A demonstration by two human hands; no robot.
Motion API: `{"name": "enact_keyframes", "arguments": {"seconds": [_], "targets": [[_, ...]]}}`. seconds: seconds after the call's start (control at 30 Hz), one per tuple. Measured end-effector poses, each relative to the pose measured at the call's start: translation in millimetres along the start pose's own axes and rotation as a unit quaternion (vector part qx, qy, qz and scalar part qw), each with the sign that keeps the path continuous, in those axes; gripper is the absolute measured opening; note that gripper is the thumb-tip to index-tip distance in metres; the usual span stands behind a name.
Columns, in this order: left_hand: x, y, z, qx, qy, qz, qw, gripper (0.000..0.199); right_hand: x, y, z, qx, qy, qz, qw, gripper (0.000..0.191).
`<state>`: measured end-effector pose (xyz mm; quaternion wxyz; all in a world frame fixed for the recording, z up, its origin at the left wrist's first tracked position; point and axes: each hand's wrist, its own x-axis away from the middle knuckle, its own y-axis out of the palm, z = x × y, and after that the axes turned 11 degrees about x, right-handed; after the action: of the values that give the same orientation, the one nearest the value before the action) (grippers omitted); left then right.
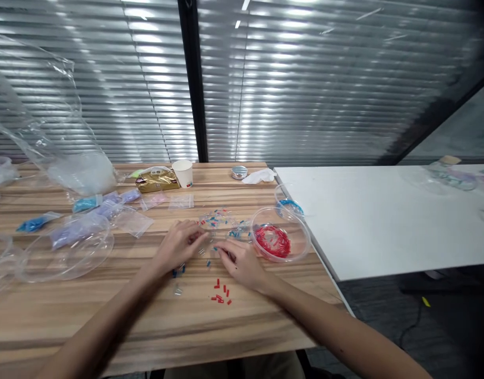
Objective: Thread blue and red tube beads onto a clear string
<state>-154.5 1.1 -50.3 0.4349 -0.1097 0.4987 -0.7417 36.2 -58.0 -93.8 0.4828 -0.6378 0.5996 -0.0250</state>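
Observation:
Small tube-shaped beads in blue, red and clear lie in a loose mixed pile (218,217) on the wooden table. Over the pile's near left side is my left hand (182,243), its fingers bent and the thumb a little apart from the index finger; I make out nothing held in it. My right hand (240,260) faces it from the right, thumb and forefinger drawn together at a small blue bead (215,248). Sorted red beads (220,299) lie nearer me, with a few dark blue beads (179,271) and clear beads (178,290) to their left.
Right of my right hand stands a clear round tub (305,243) of red beads, with a smaller tub (279,195) of blue beads behind. Empty clear tubs (103,252) and small bead bags (34,223) are leftward. A paper cup (182,175) and tissue pack (157,181) stand behind.

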Motion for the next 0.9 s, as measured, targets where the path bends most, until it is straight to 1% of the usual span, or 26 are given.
{"name": "enact_keyframes", "arguments": {"seconds": [0.03,0.1,0.17,0.23,0.3,0.43,0.5,0.57,0.73,0.9], "targets": [[4.3,-0.2,-2.8,0.031,0.031,-0.027,0.999,0.028,0.2,0.5,0.2,-0.002,0.001,0.001,1.000,0.024],[11.6,-2.0,-6.4,0.080,0.072,-0.090,0.990,0.022,0.8,1.6,0.3,-0.011,0.007,0.011,1.000,0.024],[16.4,-3.6,-7.2,0.104,0.086,-0.139,0.981,0.023,1.2,2.0,0.1,-0.013,0.008,0.020,1.000,0.024],[19.2,-3.6,-5.5,0.109,0.080,-0.159,0.978,0.029,1.3,1.8,-0.1,-0.009,0.003,0.020,1.000,0.024],[20.5,-1.8,-2.5,0.109,0.070,-0.159,0.979,0.031,1.5,1.3,-0.2,-0.005,-0.004,0.017,1.000,0.024],[21.6,3.8,2.4,0.116,0.054,-0.137,0.982,0.032,2.7,1.9,0.8,0.018,-0.025,0.009,0.999,0.024],[21.7,6.5,2.1,0.126,0.051,-0.129,0.982,0.035,3.8,2.8,1.7,0.036,-0.041,0.005,0.999,0.024],[21.7,8.5,0.1,0.142,0.055,-0.127,0.980,0.035,4.8,3.4,2.6,0.044,-0.050,0.002,0.998,0.025],[20.6,10.5,-4.3,0.173,0.078,-0.131,0.973,0.021,4.1,2.4,3.5,0.029,-0.027,-0.003,0.999,0.025],[19.8,10.8,-3.1,0.187,0.074,-0.137,0.970,0.014,1.2,1.0,2.4,0.004,0.002,-0.003,1.000,0.023]]}}
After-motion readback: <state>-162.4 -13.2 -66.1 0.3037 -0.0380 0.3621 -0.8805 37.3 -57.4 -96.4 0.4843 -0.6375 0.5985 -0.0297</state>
